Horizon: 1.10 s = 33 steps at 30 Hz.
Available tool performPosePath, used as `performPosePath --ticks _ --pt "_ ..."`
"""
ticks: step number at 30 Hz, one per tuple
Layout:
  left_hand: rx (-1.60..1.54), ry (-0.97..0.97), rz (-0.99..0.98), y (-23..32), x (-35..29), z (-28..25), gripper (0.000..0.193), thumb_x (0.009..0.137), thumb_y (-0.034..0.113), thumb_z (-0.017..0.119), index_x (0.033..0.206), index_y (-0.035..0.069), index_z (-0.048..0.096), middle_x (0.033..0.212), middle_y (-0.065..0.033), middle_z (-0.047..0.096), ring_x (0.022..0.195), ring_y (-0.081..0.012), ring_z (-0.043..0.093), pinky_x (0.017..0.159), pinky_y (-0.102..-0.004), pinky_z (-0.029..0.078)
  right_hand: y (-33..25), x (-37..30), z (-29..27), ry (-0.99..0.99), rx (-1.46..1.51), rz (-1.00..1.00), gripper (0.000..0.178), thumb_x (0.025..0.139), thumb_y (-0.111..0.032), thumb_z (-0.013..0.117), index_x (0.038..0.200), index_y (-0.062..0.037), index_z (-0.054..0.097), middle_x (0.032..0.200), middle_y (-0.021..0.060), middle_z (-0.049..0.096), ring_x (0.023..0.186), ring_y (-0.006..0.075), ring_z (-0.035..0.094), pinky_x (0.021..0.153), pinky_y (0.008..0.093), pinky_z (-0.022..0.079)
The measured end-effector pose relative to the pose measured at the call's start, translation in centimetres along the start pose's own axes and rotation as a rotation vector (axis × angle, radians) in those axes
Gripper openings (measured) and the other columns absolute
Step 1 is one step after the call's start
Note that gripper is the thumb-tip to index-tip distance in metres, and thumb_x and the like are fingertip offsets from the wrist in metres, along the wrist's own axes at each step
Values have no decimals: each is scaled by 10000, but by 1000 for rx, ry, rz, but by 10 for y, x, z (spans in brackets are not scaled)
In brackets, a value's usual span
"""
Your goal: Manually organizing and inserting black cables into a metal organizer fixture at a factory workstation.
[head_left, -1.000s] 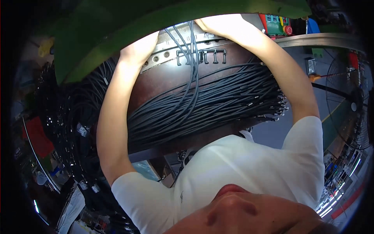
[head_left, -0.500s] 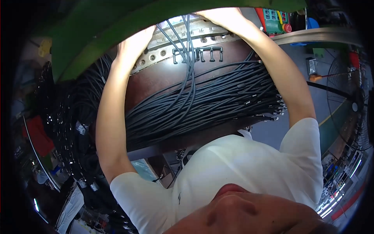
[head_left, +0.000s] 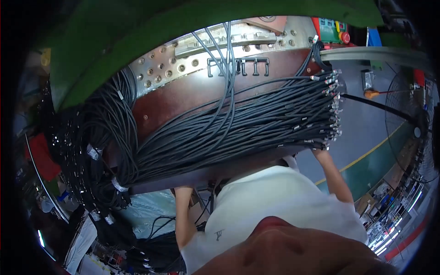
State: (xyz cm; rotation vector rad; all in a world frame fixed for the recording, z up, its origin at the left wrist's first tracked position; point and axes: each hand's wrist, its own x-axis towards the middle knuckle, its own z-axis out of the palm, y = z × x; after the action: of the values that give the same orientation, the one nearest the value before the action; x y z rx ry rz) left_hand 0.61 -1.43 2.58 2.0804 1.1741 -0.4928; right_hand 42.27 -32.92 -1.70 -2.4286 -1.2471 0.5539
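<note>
A thick layer of black cables point(head_left: 220, 123) with small metal-tipped ends lies across a dark red-brown table point(head_left: 183, 94). My left hand point(head_left: 184, 189) is down at the table's near edge, left of my body; its fingers are hidden beneath the edge. At the right, my right hand point(head_left: 321, 155) is just below the cable ends, its fingers hidden too. Whether either hand holds anything does not show. A few cables run up from the layer over a metal bar point(head_left: 224, 43) on a perforated metal plate point(head_left: 158, 64). A black comb-like bracket point(head_left: 250, 60) is fixed in front of the plate.
A green machine frame point(head_left: 137, 41) arches over the far side. Coiled cable bundles point(head_left: 107, 123) hang at the left. A red button point(head_left: 344, 37) sits on a green control box at the far right. A black fan point(head_left: 415, 130) stands at the right.
Both hands have left the metal plate under the green frame and come down toward my body, to the table's near edge. The bright light on the plate has gone. The cables stay on the table.
</note>
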Motion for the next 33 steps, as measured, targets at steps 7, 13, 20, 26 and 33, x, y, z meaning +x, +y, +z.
performPosePath --ticks 7,13,20,26,33 --pt "170 46 3 -10 9 16 451 857 264 509 1262 66 513 1324 -192 455 1226 -363 409 1029 -469 302 24 2 40 59 -124 -136 433 794 -102 580 1223 -101 525 1256 116 515 1154 298 475 1018 439 327" --pt "291 123 95 -17 21 22 465 863 239 494 1298 73 484 1379 -182 404 1283 -353 352 1072 -465 253 21 7 50 147 -278 -213 421 736 -56 617 1153 -106 596 1215 134 550 1128 332 497 995 459 354" --pt "290 233 110 -27 22 25 405 834 234 527 1204 74 566 1247 -184 530 1142 -382 480 985 -449 364 -4 14 37 162 -125 -148 365 720 -20 617 1076 -101 634 1093 114 615 1038 341 551 902 456 420" --pt "192 189 144 34 -6 -10 418 832 288 548 1185 65 565 1226 -196 534 1108 -381 499 964 -443 380 48 6 30 67 -83 -175 387 676 12 653 1056 -61 625 1006 131 632 907 309 601 787 399 483" --pt "-462 -382 905 156 -16 -104 422 866 248 566 1214 14 518 1274 -157 515 1178 -328 482 972 -373 395 -82 122 -150 649 43 -227 233 844 -14 543 1058 -66 619 942 91 627 834 231 615 732 294 478"
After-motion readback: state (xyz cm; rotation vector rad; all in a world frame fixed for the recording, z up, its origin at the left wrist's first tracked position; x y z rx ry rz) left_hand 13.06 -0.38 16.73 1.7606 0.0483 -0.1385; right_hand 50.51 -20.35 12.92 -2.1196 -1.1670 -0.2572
